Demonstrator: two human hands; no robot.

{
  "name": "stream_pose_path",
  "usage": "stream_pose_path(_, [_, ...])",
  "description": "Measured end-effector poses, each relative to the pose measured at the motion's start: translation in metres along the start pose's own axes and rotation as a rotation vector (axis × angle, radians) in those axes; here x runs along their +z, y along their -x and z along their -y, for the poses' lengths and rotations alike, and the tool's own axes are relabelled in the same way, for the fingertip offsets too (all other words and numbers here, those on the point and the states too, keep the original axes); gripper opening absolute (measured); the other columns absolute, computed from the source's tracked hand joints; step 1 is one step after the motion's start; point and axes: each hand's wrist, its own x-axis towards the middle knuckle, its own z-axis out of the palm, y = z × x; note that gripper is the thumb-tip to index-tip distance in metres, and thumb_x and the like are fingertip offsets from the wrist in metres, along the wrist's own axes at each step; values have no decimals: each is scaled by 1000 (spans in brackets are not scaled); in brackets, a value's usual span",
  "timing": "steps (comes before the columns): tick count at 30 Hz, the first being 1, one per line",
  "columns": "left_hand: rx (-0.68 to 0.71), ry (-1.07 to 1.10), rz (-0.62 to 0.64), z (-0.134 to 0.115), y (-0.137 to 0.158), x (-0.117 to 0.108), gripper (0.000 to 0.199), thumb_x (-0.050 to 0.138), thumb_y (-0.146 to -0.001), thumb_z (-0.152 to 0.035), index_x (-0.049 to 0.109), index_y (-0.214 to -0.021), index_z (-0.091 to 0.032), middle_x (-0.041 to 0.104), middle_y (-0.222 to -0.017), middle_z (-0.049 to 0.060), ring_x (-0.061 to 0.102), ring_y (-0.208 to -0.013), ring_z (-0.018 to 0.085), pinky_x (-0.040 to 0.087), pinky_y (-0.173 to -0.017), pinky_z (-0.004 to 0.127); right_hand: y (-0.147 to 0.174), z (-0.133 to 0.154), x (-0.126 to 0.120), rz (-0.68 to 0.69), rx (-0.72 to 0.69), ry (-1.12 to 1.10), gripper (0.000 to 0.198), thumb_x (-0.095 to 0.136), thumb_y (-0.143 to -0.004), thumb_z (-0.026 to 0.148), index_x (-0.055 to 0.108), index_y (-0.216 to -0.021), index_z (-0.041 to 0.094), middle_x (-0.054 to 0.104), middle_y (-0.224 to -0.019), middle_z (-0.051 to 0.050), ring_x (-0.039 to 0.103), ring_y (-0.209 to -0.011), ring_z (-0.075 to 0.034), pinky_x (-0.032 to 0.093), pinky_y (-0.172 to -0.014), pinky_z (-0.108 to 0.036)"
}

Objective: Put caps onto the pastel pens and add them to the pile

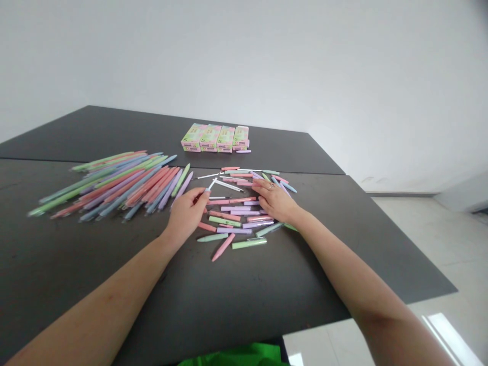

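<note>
My left hand (pixel 186 211) pinches a white pen refill (pixel 212 183) between thumb and forefinger, its upper end pointing up and to the right. A small pale blue bit shows at the fingertips; what it belongs to I cannot make out. My right hand (pixel 277 199), with a ring on one finger, lies over the right side of a spread of loose pen parts, fingers stretched out and touching them. Around both hands are pink, purple and green pen barrels, such as a purple barrel (pixel 234 231) and a green cap with a clip (pixel 249 243). Several white refills (pixel 229 186) lie between the hands.
To the left lies a large fanned pile of pastel pens (pixel 114 185). Pink and green boxes (pixel 209 138) stand in a row at the back, beside a small purple piece (pixel 243 151). The dark table (pixel 236 290) has a seam across it; its right edge drops to a tiled floor.
</note>
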Motion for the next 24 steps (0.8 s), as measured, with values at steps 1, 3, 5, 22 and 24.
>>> stream_pose_path(1, [0, 3, -1, 0, 0, 0, 39, 44, -85, -48, 69, -97, -20, 67, -66, -1, 58, -58, 16, 43, -58, 25, 0, 3, -1, -4, -3, -19, 45, 40, -90, 15, 56, -131, 9, 49, -143, -17, 44, -134, -25, 36, -112, -48])
stream_pose_path(3, [-3, 11, -5, 0, 0, 0, 40, 44, -84, -48, 69, -98, -20, 67, -67, -1, 60, -60, 17, 44, -60, 25, -1, 8, -1, 5, -25, -20, 45, 40, -91, 16, 56, -132, 9, 54, -138, -16, 46, -132, -24, 36, -112, -47])
stream_pose_path(5, [-8, 21, -11, 0, 0, 0, 40, 44, -84, -47, 69, -99, -20, 68, -69, 0, 62, -63, 18, 45, -62, 25, -2, 12, 1, 16, -41, 28, 44, 40, -92, 19, 56, -132, 9, 54, -139, -16, 43, -134, -26, 32, -114, -47])
stream_pose_path(22, [-2, 47, 0, 4, 0, 2, 40, 44, -84, -48, 68, -99, -20, 70, -73, 1, 62, -57, 16, 46, -58, 25, -7, 21, 9, 40, -45, 32, 44, 38, -93, 19, 55, -130, 4, 55, -135, -20, 47, -129, -27, 38, -110, -44])
stream_pose_path(24, [-4, 47, 2, 4, 0, 2, 41, 44, -85, -48, 68, -100, -19, 70, -73, 1, 62, -58, 16, 46, -58, 25, -8, 21, 14, 58, -42, 51, 48, 36, -95, 23, 50, -135, 1, 51, -140, -21, 43, -134, -27, 33, -114, -44])
